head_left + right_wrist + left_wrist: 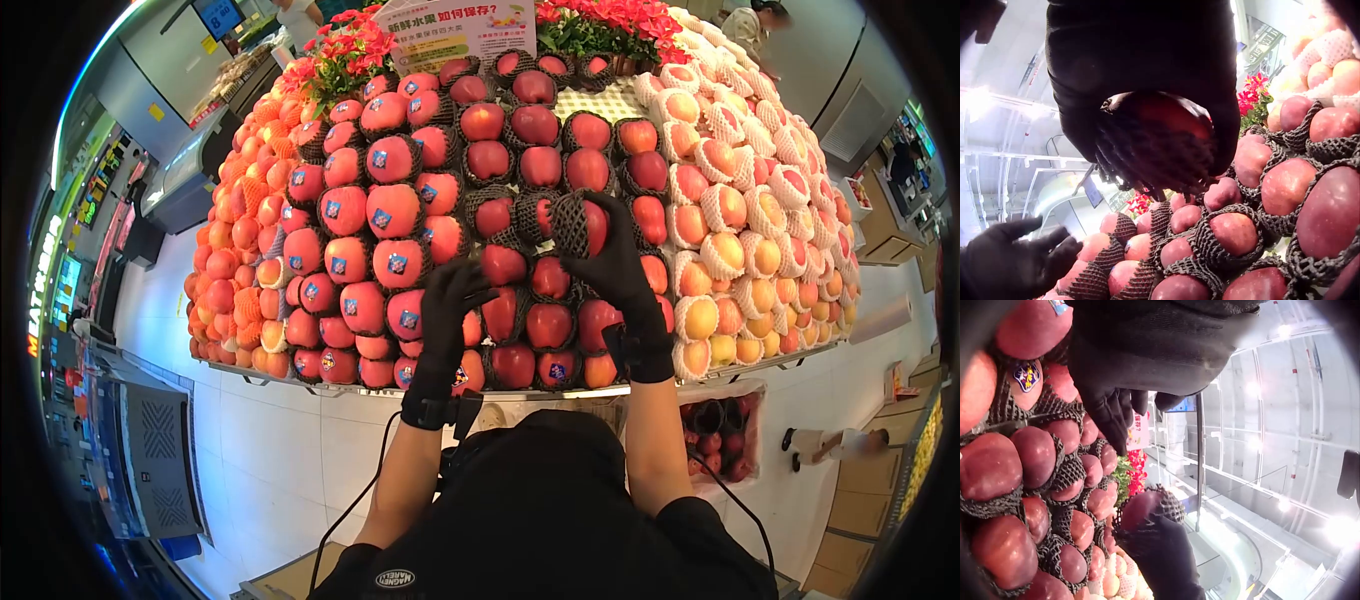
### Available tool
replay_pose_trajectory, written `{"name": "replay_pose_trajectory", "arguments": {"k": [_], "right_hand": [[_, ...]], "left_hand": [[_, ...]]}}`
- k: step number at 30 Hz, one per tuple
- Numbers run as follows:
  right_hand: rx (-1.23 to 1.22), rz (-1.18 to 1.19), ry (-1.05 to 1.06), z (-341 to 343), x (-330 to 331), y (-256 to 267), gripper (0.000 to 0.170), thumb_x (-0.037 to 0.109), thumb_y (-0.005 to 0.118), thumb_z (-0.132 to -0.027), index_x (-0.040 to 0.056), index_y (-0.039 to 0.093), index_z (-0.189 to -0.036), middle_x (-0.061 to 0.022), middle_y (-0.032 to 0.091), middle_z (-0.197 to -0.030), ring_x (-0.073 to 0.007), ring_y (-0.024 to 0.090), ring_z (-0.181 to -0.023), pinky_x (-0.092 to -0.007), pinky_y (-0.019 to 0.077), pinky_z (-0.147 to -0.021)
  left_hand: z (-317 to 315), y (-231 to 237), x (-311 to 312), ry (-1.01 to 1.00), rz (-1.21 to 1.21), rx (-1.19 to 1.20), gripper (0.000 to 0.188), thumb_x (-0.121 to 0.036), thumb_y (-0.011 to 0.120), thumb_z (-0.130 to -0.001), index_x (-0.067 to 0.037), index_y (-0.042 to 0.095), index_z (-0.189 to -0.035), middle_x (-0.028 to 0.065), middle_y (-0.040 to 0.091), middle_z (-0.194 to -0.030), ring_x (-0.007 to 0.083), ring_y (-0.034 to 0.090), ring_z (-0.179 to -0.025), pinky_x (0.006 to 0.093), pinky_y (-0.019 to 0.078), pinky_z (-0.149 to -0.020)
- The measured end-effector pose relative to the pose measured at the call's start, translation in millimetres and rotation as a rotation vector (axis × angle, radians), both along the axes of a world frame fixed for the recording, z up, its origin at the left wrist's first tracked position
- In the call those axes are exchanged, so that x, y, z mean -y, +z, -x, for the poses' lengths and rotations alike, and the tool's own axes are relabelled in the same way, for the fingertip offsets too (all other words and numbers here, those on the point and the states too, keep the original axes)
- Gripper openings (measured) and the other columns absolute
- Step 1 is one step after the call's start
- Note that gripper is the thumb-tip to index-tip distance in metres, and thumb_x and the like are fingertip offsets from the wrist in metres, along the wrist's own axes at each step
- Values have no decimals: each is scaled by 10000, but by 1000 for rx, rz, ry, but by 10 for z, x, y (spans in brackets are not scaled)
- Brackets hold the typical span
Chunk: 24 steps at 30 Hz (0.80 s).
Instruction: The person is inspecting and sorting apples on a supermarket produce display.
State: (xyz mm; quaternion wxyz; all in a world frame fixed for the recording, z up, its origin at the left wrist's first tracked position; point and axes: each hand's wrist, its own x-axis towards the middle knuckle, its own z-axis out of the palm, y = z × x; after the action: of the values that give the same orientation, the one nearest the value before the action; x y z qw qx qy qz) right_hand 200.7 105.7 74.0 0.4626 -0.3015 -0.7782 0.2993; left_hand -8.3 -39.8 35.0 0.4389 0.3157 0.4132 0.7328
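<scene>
My gloved right hand (617,262) grips a red apple (597,228) wrapped in a black foam net (571,228), held over the rows of dark red apples. In the right wrist view, thumb and fingers curl round both sides of the netted apple (1160,134). My gloved left hand (452,302) hovers low over the apples left of centre, its fingers loosely extended and holding nothing. Seen from the left wrist, the left hand (1141,356) is near, with the right hand (1163,553) and its apple beyond. Netted red apples (1038,456) fill the slope beside it.
Apples with blue stickers (385,215) lie to the left, orange-netted fruit (240,215) farther left, white-netted fruit (740,210) to the right. A sign (455,35) and red flowers (630,30) stand at the back. A crate of fruit (720,440) sits on the floor.
</scene>
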Motion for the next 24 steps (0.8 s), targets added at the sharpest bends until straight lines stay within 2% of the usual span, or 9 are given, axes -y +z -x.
{"name": "replay_pose_trajectory", "arguments": {"k": [2,5,8,11,14,17,20,23,24], "right_hand": [[23,-66,39,34,119,34,850,132,811,-576,81,413,-1325,-173,407,-1308,-337,395,-1261,-430,368,-1052],[68,-23,61,165,350,132,857,129,823,-571,87,415,-1323,-196,381,-1333,-376,378,-1270,-452,368,-1050],[124,-52,78,268,533,169,854,137,838,-579,95,420,-1322,-213,364,-1350,-409,386,-1253,-468,376,-1040],[77,-46,149,160,568,204,863,137,837,-610,105,404,-1356,-198,369,-1361,-345,428,-1232,-442,409,-1007],[-125,324,288,-47,469,217,785,129,804,-692,79,409,-1369,-158,457,-1309,-257,493,-1167,-392,436,-971],[-263,607,176,-81,343,-9,626,158,724,-816,40,432,-1357,-107,543,-1224,-182,518,-1111,-345,436,-950],[-173,741,180,-64,405,16,506,210,651,-895,11,463,-1321,-93,578,-1173,-163,545,-1053,-319,446,-918],[-254,707,252,-30,527,43,497,252,628,-914,10,466,-1316,-111,562,-1191,-145,548,-1039,-297,467,-867],[-250,707,241,-19,517,5,509,245,629,-913,10,452,-1328,-117,560,-1194,-151,550,-1040,-302,469,-869]], "left_hand": [[-159,75,-105,-153,-12,91,389,-133,542,-930,-4,437,-1282,154,543,-1179,260,594,-1067,385,553,-827],[-467,330,-196,-199,77,73,509,-142,565,-922,-25,350,-1368,152,489,-1249,246,566,-1097,389,546,-838],[-522,46,-362,-106,23,-257,562,-157,585,-916,-36,306,-1388,139,483,-1249,230,558,-1085,371,541,-848],[-498,101,-270,-105,71,-178,548,-169,582,-920,-35,317,-1381,128,493,-1227,220,559,-1054,339,543,-825],[-450,129,-205,-177,96,28,459,-187,537,-948,-19,366,-1340,116,509,-1196,210,563,-1032,310,539,-795],[-451,92,-180,-193,93,16,370,-201,492,-973,-7,427,-1282,103,531,-1161,197,567,-1006,311,535,-781],[-422,-18,-186,-207,81,66,321,-212,459,-990,-4,472,-1235,93,550,-1141,188,572,-991,323,530,-803],[-331,-111,-157,-197,99,-151,289,-185,479,-981,-10,496,-1210,88,560,-1136,180,569,-997,322,515,-829],[-274,-169,-163,-168,83,-287,301,-178,490,-975,-14,490,-1228,87,559,-1144,176,565,-1005,316,512,-831]]}}
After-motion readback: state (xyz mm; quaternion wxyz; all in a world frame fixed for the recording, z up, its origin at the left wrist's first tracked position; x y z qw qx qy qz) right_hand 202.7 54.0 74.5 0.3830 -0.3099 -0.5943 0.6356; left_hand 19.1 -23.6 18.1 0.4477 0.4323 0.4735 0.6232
